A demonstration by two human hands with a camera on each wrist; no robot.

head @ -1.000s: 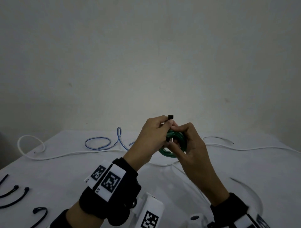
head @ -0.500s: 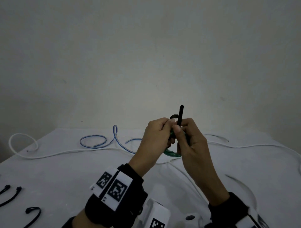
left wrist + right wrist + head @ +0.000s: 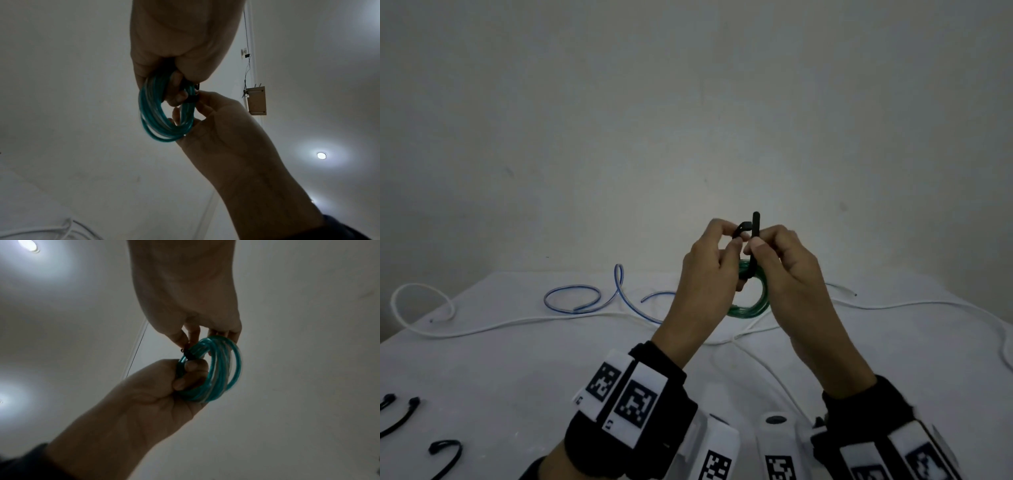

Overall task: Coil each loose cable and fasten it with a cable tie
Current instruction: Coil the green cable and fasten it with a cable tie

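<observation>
A coiled green cable (image 3: 753, 305) hangs above the table between both hands. My left hand (image 3: 734, 238) has fingers curled through the coil (image 3: 222, 369) and pinches the head end of a black cable tie (image 3: 742, 229) at its top. My right hand (image 3: 755, 245) pinches the tie's tail (image 3: 755, 222), which stands upright above the fingers. The tie (image 3: 188, 354) wraps round the coil's strands beside the left fingers (image 3: 193, 368). In the left wrist view the tie (image 3: 192, 100) crosses the coil (image 3: 156, 123) where the right hand (image 3: 203, 104) meets it.
On the white table (image 3: 517, 377) lie a loose blue cable (image 3: 585, 303) at the back, a long white cable (image 3: 482, 329) at left and another white cable (image 3: 893, 305) at right. Spare black ties (image 3: 446, 455) lie near the front left corner. A bare wall stands behind.
One second ago only the tie's head showed above the fingers; the tail now stands up, pinched by my right hand. The hands have lifted a little and the coil hangs more in view.
</observation>
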